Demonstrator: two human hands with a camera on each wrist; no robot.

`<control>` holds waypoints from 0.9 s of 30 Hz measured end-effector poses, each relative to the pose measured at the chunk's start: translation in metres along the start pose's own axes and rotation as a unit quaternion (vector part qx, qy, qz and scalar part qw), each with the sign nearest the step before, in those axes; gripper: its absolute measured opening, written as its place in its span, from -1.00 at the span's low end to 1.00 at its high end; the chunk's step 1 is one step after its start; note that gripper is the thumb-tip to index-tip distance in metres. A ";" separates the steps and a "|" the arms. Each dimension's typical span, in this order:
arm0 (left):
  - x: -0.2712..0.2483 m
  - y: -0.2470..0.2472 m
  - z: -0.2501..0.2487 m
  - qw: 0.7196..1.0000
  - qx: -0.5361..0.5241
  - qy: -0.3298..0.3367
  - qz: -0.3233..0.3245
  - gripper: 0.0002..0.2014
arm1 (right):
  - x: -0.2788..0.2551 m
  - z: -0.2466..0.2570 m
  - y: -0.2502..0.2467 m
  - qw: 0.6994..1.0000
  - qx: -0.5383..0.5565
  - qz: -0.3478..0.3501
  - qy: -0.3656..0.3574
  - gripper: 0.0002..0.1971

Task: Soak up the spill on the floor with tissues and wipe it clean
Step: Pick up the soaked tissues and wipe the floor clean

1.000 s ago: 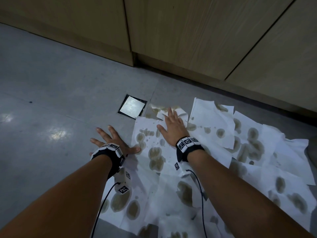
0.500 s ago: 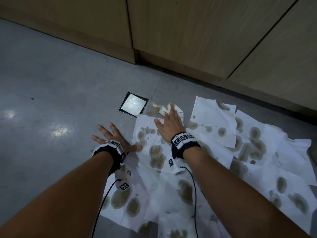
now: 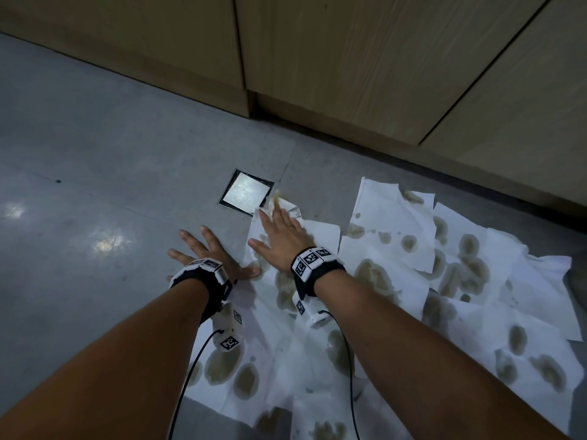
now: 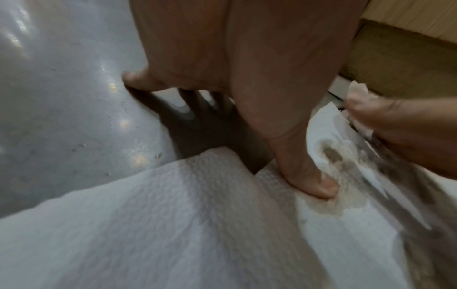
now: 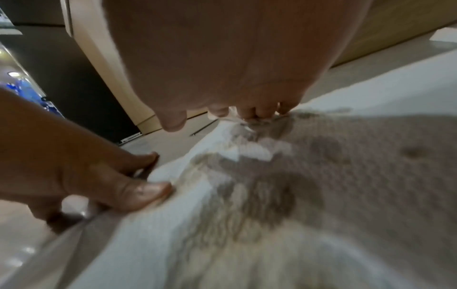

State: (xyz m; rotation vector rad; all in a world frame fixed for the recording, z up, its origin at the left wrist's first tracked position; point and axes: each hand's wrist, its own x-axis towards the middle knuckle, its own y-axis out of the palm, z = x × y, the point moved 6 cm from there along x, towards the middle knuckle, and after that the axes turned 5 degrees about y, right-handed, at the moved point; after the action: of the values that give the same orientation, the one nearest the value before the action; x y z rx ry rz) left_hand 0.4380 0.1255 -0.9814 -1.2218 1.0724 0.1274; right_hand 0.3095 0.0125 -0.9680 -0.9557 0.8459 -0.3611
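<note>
Hands flat and apart: right hand (image 3: 285, 231) presses stained tissues (image 3: 394, 249), left hand (image 3: 209, 254) rests on floor (image 3: 95, 147)

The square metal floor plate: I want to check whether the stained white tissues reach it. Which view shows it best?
The head view: the square metal floor plate shows whole, a crumpled tissue under the right hand at its corner. Both wrist views show only blurred slivers near it.

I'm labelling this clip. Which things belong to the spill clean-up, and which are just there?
Job:
white tissues blotched brown
grey floor
left hand
right hand

Just there:
square metal floor plate
wooden cabinet fronts
</note>
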 end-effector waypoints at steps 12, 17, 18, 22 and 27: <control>-0.008 -0.004 0.000 1.000 -0.013 0.015 0.010 0.61 | -0.006 -0.020 -0.001 0.997 -0.022 -0.023 0.071 -0.18; -0.013 -0.006 -0.001 1.000 -0.019 0.022 0.011 0.58 | -0.015 -0.048 -0.019 0.987 -0.012 -0.072 0.140 -0.19; -0.013 -0.006 -0.002 1.000 -0.018 0.022 0.011 0.58 | -0.018 -0.054 -0.016 0.986 -0.018 -0.059 0.152 -0.19; -0.015 -0.007 -0.002 1.000 -0.011 0.020 0.012 0.56 | -0.018 -0.057 -0.014 0.987 -0.019 -0.052 0.150 -0.18; -0.012 -0.007 -0.003 1.000 -0.002 0.010 0.010 0.57 | -0.009 -0.011 -0.005 0.998 -0.008 -0.047 0.048 -0.20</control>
State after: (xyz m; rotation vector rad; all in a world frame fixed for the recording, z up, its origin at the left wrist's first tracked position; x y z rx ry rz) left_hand 0.4334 0.1257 -0.9675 -1.2189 1.1024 0.1342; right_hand 0.2955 0.0093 -0.9632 -1.0020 0.8941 -0.4859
